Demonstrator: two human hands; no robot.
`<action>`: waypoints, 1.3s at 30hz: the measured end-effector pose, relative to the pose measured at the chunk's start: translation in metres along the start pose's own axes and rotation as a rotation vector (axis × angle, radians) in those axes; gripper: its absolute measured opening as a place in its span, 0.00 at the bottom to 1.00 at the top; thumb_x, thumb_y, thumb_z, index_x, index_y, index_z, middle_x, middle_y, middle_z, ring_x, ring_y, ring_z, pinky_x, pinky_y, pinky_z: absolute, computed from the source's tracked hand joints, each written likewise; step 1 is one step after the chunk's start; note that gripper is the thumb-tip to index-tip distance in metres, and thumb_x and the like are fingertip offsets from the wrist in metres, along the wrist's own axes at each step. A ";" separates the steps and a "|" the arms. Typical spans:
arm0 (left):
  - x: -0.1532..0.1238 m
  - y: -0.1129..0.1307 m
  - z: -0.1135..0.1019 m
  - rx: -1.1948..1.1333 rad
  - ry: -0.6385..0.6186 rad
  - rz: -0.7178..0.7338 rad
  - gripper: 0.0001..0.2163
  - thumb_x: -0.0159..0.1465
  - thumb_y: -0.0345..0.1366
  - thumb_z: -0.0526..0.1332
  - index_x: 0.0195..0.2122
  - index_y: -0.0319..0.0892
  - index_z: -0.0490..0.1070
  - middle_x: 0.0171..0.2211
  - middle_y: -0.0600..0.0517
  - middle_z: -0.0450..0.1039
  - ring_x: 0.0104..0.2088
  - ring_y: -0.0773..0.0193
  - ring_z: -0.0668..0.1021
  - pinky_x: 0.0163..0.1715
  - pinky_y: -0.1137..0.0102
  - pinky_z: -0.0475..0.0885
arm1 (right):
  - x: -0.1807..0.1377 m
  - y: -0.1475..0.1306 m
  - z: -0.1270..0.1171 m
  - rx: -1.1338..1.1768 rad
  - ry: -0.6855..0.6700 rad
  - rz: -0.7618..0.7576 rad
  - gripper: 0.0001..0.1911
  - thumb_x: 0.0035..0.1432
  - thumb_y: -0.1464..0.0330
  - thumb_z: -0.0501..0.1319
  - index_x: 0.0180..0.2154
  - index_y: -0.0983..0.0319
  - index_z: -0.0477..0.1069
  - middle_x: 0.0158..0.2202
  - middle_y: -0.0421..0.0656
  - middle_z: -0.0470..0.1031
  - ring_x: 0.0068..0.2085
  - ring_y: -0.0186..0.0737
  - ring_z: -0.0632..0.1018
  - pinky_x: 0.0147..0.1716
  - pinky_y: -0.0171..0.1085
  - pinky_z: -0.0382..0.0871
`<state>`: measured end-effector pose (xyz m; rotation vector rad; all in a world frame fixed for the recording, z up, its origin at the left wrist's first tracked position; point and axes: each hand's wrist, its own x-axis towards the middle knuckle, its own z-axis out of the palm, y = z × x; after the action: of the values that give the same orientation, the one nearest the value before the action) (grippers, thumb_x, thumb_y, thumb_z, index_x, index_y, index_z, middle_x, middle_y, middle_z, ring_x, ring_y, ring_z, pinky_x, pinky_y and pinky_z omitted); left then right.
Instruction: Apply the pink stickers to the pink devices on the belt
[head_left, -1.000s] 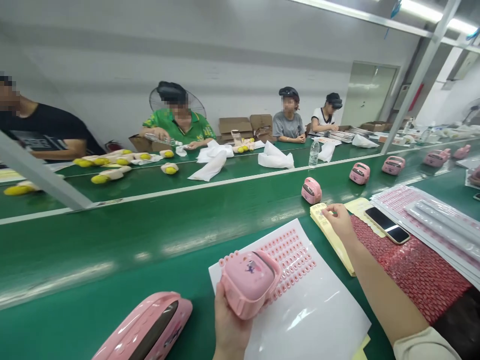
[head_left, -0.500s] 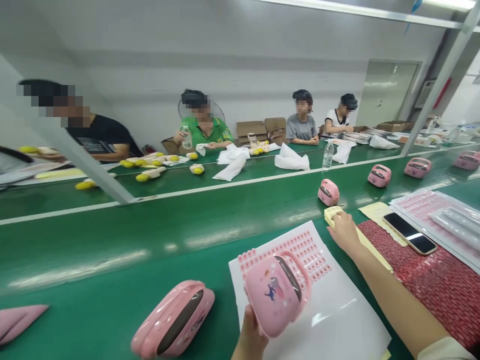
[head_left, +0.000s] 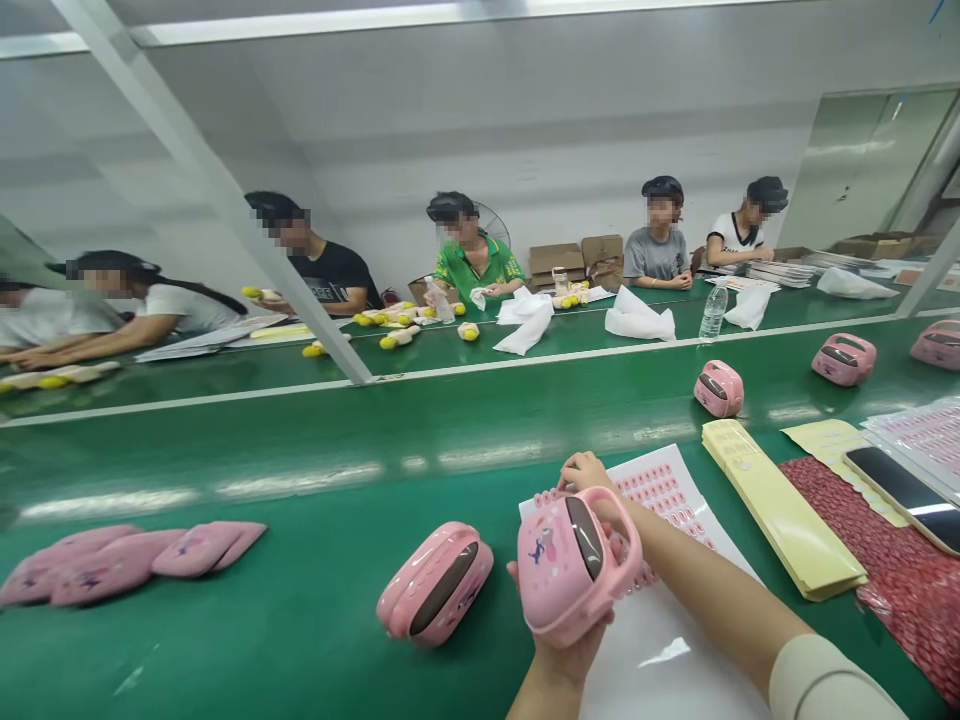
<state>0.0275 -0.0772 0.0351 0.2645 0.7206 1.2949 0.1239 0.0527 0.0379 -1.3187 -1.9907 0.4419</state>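
Observation:
My left hand (head_left: 559, 655) grips a pink toy device (head_left: 571, 560) from below, holding it upright above a white sticker sheet (head_left: 660, 490). My right hand (head_left: 589, 475) has its fingers curled against the top rear of the same device. A second pink device (head_left: 435, 582) lies on the green belt just left of it. A yellow stack of sticker sheets (head_left: 780, 510) lies to the right, apart from both hands.
Several pink parts (head_left: 120, 560) lie on the belt at the left. More pink devices (head_left: 718, 388) ride the belt at the right. A phone (head_left: 904, 483) rests on red sheets (head_left: 892, 560). Several people sit across the far table; a water bottle (head_left: 712, 311) stands there.
My right hand left the yellow stack and came back to the pink device in my left hand. The view has swung to the left, showing more of the belt.

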 end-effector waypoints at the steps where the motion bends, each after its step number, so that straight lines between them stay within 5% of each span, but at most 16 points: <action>1: 0.001 0.001 0.001 -0.066 -0.016 -0.027 0.30 0.48 0.64 0.50 0.38 0.46 0.73 0.41 0.47 0.75 0.43 0.51 0.75 0.25 0.68 0.73 | -0.002 0.000 -0.003 0.007 0.035 0.016 0.04 0.44 0.72 0.64 0.21 0.60 0.71 0.33 0.43 0.69 0.40 0.42 0.68 0.41 0.41 0.62; 4: 0.004 0.011 0.005 -0.247 -0.051 -0.021 0.25 0.48 0.60 0.56 0.39 0.49 0.72 0.41 0.50 0.75 0.42 0.57 0.76 0.33 0.70 0.73 | -0.013 -0.007 -0.019 0.149 0.254 0.170 0.05 0.50 0.68 0.58 0.26 0.61 0.71 0.39 0.46 0.68 0.45 0.44 0.67 0.44 0.44 0.60; 7: 0.007 0.021 0.009 -0.325 -0.064 0.036 0.25 0.49 0.58 0.57 0.44 0.50 0.69 0.45 0.52 0.73 0.49 0.59 0.71 0.39 0.73 0.71 | -0.030 -0.027 -0.035 0.541 0.462 0.389 0.07 0.50 0.64 0.58 0.27 0.61 0.69 0.44 0.47 0.67 0.46 0.45 0.68 0.44 0.44 0.61; 11: 0.008 0.022 0.015 -0.413 -0.077 0.034 0.29 0.51 0.58 0.55 0.49 0.45 0.65 0.48 0.48 0.71 0.52 0.60 0.68 0.41 0.75 0.70 | -0.056 -0.061 -0.039 0.809 0.343 0.371 0.09 0.45 0.62 0.61 0.21 0.60 0.68 0.44 0.46 0.67 0.50 0.46 0.67 0.48 0.44 0.59; 14: 0.009 0.019 0.016 -0.454 -0.109 0.046 0.29 0.55 0.56 0.52 0.52 0.43 0.62 0.46 0.46 0.72 0.48 0.62 0.72 0.41 0.75 0.70 | -0.067 -0.075 -0.033 0.778 0.282 0.345 0.07 0.44 0.65 0.63 0.19 0.60 0.69 0.44 0.46 0.67 0.51 0.46 0.66 0.51 0.45 0.56; 23: 0.019 0.008 0.000 -0.604 -0.387 0.031 0.26 0.57 0.48 0.54 0.53 0.38 0.60 0.43 0.42 0.73 0.45 0.60 0.75 0.43 0.71 0.70 | -0.071 -0.079 -0.026 0.606 0.371 0.263 0.07 0.46 0.68 0.61 0.19 0.60 0.68 0.42 0.46 0.66 0.48 0.46 0.67 0.48 0.46 0.59; 29: 0.018 0.009 0.001 -0.587 -0.423 -0.042 0.30 0.56 0.51 0.56 0.56 0.40 0.57 0.44 0.44 0.73 0.45 0.63 0.74 0.43 0.75 0.69 | -0.073 -0.072 -0.021 0.203 0.613 -0.121 0.06 0.52 0.69 0.58 0.23 0.59 0.66 0.39 0.45 0.67 0.42 0.42 0.68 0.40 0.44 0.62; 34: 0.015 0.012 0.001 -0.505 -0.415 -0.057 0.32 0.54 0.54 0.55 0.56 0.42 0.56 0.43 0.46 0.73 0.43 0.67 0.74 0.39 0.82 0.68 | -0.072 -0.064 -0.030 -0.105 0.610 -0.434 0.04 0.54 0.65 0.56 0.32 0.59 0.65 0.39 0.46 0.68 0.40 0.43 0.67 0.38 0.44 0.60; 39: 0.017 0.008 -0.003 -0.326 -0.404 0.009 0.28 0.55 0.58 0.50 0.52 0.46 0.64 0.42 0.50 0.74 0.47 0.66 0.72 0.41 0.79 0.68 | -0.074 -0.066 -0.025 0.061 0.526 -0.303 0.08 0.54 0.63 0.55 0.36 0.60 0.60 0.41 0.47 0.66 0.43 0.44 0.67 0.40 0.45 0.62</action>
<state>0.0205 -0.0594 0.0316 0.2533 0.1617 1.2934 0.1157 -0.0441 0.0688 -0.9479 -1.6718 0.0042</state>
